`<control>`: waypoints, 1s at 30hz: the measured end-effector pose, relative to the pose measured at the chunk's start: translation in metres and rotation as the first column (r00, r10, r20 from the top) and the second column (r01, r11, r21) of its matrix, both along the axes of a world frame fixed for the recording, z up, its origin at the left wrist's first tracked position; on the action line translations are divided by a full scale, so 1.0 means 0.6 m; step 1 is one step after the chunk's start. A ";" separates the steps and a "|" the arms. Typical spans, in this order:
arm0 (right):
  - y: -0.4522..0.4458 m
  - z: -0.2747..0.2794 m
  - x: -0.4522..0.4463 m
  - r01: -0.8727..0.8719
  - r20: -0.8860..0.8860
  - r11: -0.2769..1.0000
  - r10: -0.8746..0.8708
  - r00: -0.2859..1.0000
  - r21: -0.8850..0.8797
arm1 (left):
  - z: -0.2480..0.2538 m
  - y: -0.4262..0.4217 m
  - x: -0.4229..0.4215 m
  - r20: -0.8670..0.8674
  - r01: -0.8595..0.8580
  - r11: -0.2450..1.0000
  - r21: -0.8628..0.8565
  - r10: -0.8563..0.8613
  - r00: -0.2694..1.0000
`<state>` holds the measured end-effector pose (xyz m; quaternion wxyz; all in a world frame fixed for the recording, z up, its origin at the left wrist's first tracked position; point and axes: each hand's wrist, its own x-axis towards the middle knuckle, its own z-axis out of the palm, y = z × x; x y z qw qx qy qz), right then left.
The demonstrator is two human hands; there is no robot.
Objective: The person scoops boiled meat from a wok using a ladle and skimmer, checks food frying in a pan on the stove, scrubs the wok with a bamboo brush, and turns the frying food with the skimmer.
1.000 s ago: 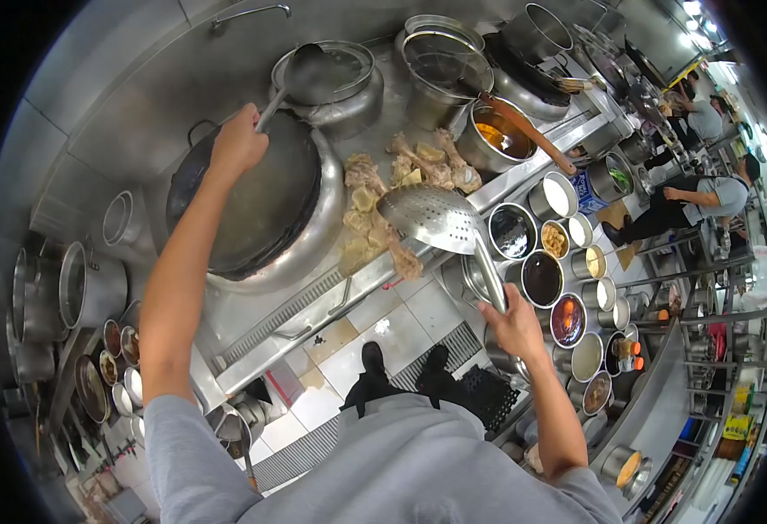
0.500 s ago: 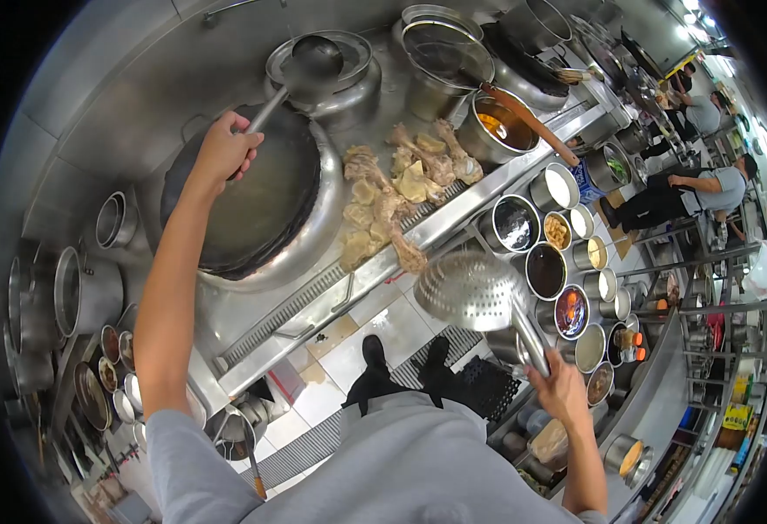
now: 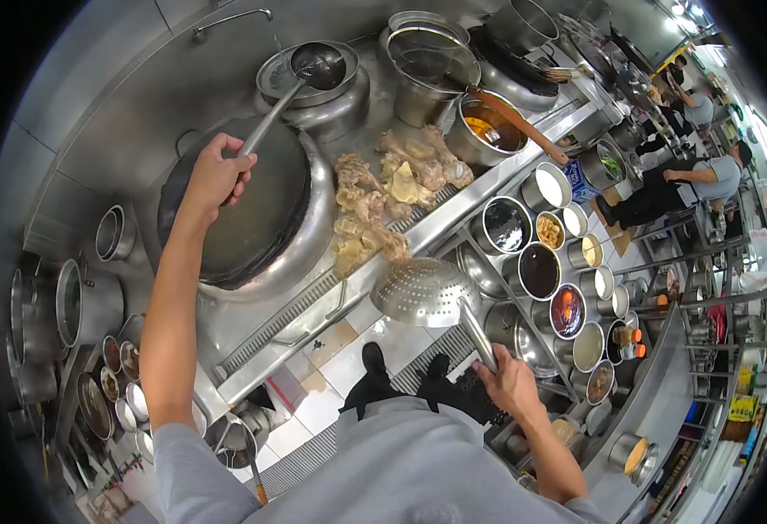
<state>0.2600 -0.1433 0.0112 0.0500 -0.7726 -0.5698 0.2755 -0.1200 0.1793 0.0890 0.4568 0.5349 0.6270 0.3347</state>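
My left hand (image 3: 217, 177) is closed round the handle of a ladle (image 3: 318, 66), whose dark bowl is over the lidded pot behind the wok. Below and beside that hand is a large black wok (image 3: 257, 210) holding cloudy liquid. My right hand (image 3: 510, 382) grips the handle of a perforated strainer (image 3: 423, 293), its bowl in front of the counter edge. The strainer's rim is close to the lowest of several meaty bones (image 3: 361, 205) lying on the counter grate; whether they touch I cannot tell.
A tap (image 3: 235, 22) runs a thin stream at the back wall. An orange-liquid pot (image 3: 492, 127) has a wooden-handled tool across it. Sauce containers (image 3: 539, 271) line the right side. A co-worker (image 3: 706, 179) stands farther right. Stacked pots (image 3: 95, 301) are at left.
The strainer swung down and right off the bones, then came back left toward the counter edge. The ladle moved slightly right over the pot, and a water stream now shows at the tap.
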 end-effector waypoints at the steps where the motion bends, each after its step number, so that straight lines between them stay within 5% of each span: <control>1: -0.002 0.011 0.003 -0.008 -0.019 1.000 0.008 1.000 0.001 | -0.002 -0.002 -0.002 -0.002 0.003 1.000 0.004 -0.003 1.000; 13: 0.065 0.020 -0.006 -0.015 0.009 0.998 0.015 1.000 0.057 | -0.011 -0.011 0.021 0.016 0.012 1.000 0.000 -0.012 1.000; 19: 0.152 -0.087 -0.028 -0.136 0.062 0.980 0.128 0.990 0.146 | -0.016 -0.029 0.023 0.048 -0.002 1.000 -0.025 0.003 0.999; 30: 0.240 -0.163 -0.056 -0.047 -0.052 0.987 0.056 0.997 0.156 | -0.042 -0.044 0.022 0.077 -0.010 1.000 0.011 0.009 0.997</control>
